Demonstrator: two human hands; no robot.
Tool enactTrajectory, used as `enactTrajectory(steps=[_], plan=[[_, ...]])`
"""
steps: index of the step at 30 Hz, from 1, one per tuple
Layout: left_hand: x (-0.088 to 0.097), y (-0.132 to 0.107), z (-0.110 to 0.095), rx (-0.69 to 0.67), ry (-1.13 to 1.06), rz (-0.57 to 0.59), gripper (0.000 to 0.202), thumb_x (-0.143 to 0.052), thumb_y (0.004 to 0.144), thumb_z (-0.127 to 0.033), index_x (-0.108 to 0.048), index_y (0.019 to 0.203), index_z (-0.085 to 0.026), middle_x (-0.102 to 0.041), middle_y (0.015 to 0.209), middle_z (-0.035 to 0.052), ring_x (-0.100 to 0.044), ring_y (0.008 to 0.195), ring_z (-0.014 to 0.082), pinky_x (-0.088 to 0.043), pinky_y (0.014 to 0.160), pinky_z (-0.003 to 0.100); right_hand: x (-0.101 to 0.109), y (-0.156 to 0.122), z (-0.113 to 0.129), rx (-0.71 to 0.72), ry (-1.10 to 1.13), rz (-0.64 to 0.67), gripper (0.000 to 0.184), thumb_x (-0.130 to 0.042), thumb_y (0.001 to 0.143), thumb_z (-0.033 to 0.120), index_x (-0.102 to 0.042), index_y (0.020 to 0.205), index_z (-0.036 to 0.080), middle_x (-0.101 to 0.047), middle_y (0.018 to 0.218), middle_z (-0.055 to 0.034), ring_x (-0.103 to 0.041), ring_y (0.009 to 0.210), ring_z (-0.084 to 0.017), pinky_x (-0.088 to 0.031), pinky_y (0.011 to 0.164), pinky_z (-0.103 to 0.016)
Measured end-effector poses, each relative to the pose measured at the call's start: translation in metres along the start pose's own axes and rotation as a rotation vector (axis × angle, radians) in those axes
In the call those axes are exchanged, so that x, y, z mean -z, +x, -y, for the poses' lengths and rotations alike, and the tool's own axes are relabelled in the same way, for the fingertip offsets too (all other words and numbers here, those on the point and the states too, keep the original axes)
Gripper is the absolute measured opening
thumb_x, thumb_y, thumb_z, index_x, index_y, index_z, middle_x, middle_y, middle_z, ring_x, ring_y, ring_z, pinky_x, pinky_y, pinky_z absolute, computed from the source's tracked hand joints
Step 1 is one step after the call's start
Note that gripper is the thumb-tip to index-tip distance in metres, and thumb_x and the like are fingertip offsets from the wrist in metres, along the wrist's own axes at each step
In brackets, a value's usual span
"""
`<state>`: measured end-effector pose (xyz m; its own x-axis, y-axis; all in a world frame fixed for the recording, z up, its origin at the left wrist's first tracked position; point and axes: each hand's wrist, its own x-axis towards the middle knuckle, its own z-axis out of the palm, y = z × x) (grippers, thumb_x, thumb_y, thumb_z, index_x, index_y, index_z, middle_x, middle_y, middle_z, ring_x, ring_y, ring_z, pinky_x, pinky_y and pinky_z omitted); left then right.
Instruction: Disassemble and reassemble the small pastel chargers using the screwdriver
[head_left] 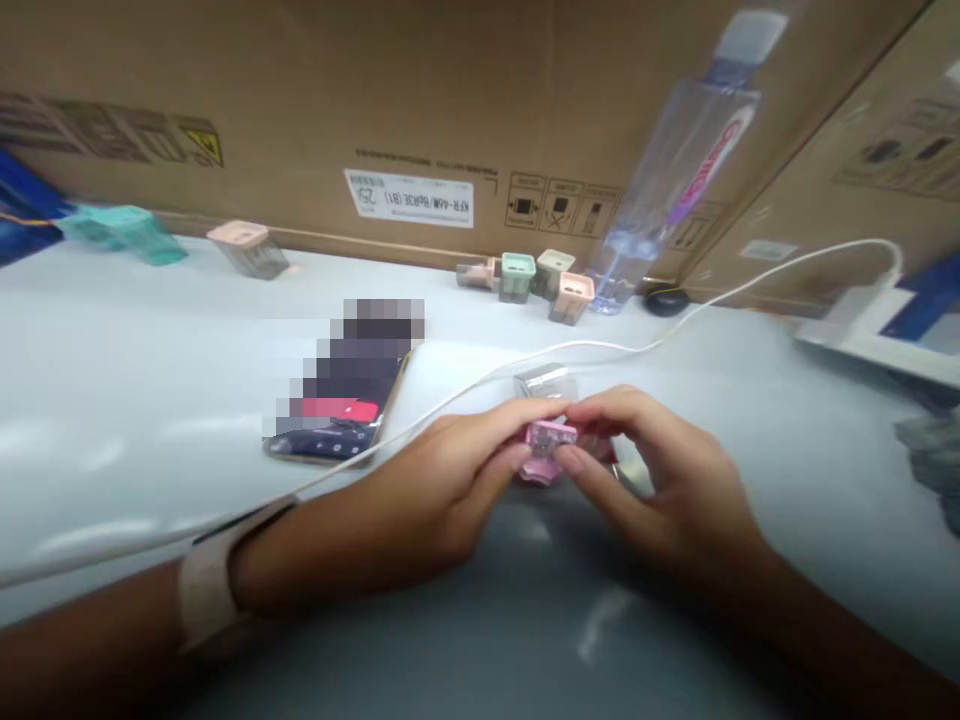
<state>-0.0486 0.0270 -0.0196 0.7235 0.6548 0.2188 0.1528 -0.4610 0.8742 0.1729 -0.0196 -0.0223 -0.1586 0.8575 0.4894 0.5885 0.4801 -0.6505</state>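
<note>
Between both hands is a small pink pencil sharpener head with greyish parts showing on its near face. My left hand pinches its left side between thumb and forefinger. On the other side, my right hand has its thumb and fingertips closed on the same piece. Just behind the fingers sits a clear plastic sharpener case, partly covered by them. Something red and something pale peek out under the right hand, too hidden to name.
Several two-hole sharpeners, including a green one, stand by a water bottle. A peach sharpener and teal ones are at left. A phone lies near a white cable. Cardboard boxes wall the back.
</note>
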Motion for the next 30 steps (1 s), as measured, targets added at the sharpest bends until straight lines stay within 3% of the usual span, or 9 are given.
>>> enactTrajectory(steps=[5,10,13,18,23,30], plan=[[-0.0028,-0.0011,0.0020,-0.010,0.099,-0.035,0.050,-0.051,0.112,-0.022,-0.054,0.161,-0.027,-0.061,0.161,0.0047,-0.062,0.146,0.0262,-0.049,0.124,0.035,-0.0006,0.0019,-0.0017,0.075,0.005,0.112,0.005,-0.073,0.098,0.019,-0.073,0.100,0.023,-0.077,0.088,-0.0013,-0.070,0.075,-0.016,-0.059,0.070,-0.029],[-0.0016,0.0028,0.0034,0.016,0.118,-0.059,0.035,-0.058,0.110,-0.031,-0.073,0.142,-0.029,-0.079,0.135,0.0033,-0.074,0.125,0.0248,-0.058,0.107,0.032,0.0004,0.0021,-0.0007,0.046,0.006,0.103,0.005,-0.071,0.098,0.017,-0.071,0.097,0.022,-0.075,0.088,-0.0013,-0.070,0.078,-0.016,-0.058,0.072,-0.028],[0.0007,0.0039,0.0046,0.009,0.125,-0.049,0.032,-0.058,0.111,-0.032,-0.075,0.138,-0.029,-0.081,0.127,0.0009,-0.076,0.117,0.0229,-0.058,0.103,0.031,0.0015,0.0018,-0.0001,0.044,0.032,0.128,0.008,-0.070,0.098,0.015,-0.070,0.098,0.023,-0.077,0.091,-0.0012,-0.071,0.078,-0.015,-0.059,0.072,-0.028],[0.0019,0.0029,0.0067,-0.017,0.117,-0.046,0.034,-0.058,0.111,-0.028,-0.075,0.140,-0.030,-0.081,0.130,0.0025,-0.076,0.119,0.0228,-0.058,0.104,0.030,0.0023,0.0025,-0.0015,0.063,0.058,0.154,0.008,-0.069,0.100,0.015,-0.073,0.101,0.021,-0.080,0.094,-0.0032,-0.075,0.083,-0.016,-0.061,0.076,-0.028],[0.0018,0.0036,0.0030,0.046,0.065,-0.055,0.036,-0.061,0.109,-0.026,-0.073,0.143,-0.027,-0.081,0.131,0.0041,-0.078,0.115,0.0209,-0.061,0.102,0.028,0.0030,0.0038,-0.0029,0.097,0.059,0.143,0.009,-0.070,0.099,0.016,-0.074,0.104,0.022,-0.080,0.093,-0.0032,-0.076,0.080,-0.018,-0.062,0.071,-0.030],[0.0018,0.0053,0.0011,0.053,0.058,-0.130,0.029,-0.066,0.103,-0.022,-0.080,0.129,-0.023,-0.083,0.125,0.0040,-0.079,0.114,0.0210,-0.062,0.100,0.026,0.0030,0.0020,-0.0044,0.103,0.070,0.127,0.014,-0.074,0.099,0.019,-0.073,0.113,0.020,-0.081,0.105,-0.0071,-0.077,0.092,-0.019,-0.063,0.080,-0.031]])
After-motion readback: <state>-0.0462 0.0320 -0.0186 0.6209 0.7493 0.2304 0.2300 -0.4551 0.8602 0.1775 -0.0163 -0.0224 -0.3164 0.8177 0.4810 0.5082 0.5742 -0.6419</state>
